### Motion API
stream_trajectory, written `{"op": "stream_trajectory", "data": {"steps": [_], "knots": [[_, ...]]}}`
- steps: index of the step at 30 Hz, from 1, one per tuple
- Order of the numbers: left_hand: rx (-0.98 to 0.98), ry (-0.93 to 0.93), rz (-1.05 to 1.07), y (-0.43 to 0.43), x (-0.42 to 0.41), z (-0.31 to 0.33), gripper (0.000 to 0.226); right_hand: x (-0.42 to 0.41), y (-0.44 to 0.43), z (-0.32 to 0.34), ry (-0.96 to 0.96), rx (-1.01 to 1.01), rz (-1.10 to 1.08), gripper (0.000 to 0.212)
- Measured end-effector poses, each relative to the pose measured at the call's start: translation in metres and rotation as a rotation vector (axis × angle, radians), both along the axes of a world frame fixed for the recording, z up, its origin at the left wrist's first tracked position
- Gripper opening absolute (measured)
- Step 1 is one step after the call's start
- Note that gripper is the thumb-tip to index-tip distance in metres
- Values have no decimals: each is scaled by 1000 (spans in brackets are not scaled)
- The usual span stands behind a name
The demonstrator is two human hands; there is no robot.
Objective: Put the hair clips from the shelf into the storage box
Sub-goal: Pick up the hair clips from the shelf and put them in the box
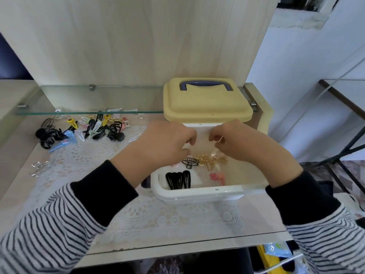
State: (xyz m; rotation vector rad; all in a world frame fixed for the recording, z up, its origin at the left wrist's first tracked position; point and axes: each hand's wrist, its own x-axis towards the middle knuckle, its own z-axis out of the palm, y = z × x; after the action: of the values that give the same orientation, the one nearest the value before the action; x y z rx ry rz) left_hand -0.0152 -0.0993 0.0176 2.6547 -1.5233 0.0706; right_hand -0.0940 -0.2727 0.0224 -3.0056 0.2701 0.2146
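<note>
Two hands work above the open white storage box (197, 193), its yellow lid (207, 104) propped at the far side. The right hand (243, 144) pinches a small pale clip (220, 138) between curled fingertips. The left hand (164, 139) is curled close beside it, but whether it holds anything cannot be told. The job looks under halfway done: black snap clips (178, 179), gold ones (209, 158) and pink ones (217, 177) lie inside, while a mixed heap of hair clips (83, 129), black claws and pastel snaps, waits on the shelf (17, 175) at far left.
</note>
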Motion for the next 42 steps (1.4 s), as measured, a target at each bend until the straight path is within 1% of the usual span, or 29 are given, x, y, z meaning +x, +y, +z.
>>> {"op": "stream_trajectory", "data": {"steps": [3,7,10,14,17,20,23,26,31,34,36,38,42], "knots": [[-172,-69,15,17,-2,9,25,-4,6,13,-150,85,1,21],[-478,-60,84,43,-1,8,22,-1,31,25,-446,171,19,15],[-687,-67,146,68,7,-3,24,7,62,25,-602,255,38,17],[-866,-123,305,104,18,-23,23,19,112,21,-861,434,60,19],[-925,-140,438,131,26,-39,23,27,157,15,-952,530,72,21],[-874,-186,553,156,35,-60,29,39,196,-3,-930,538,119,27],[-777,-178,704,182,43,-84,34,54,221,-31,-815,533,138,36],[-729,-122,820,203,45,-101,38,69,228,-63,-676,367,101,40],[-688,-20,916,225,51,-113,43,90,225,-97,-449,197,-48,59],[-699,-8,923,231,53,-120,38,102,226,-108,-437,132,-140,63],[-741,18,917,232,52,-122,34,105,228,-116,-473,124,-206,62],[-792,24,900,234,50,-123,33,105,226,-122,-468,127,-253,60],[-812,65,950,237,50,-126,39,104,223,-128,-402,104,-257,56]]}}
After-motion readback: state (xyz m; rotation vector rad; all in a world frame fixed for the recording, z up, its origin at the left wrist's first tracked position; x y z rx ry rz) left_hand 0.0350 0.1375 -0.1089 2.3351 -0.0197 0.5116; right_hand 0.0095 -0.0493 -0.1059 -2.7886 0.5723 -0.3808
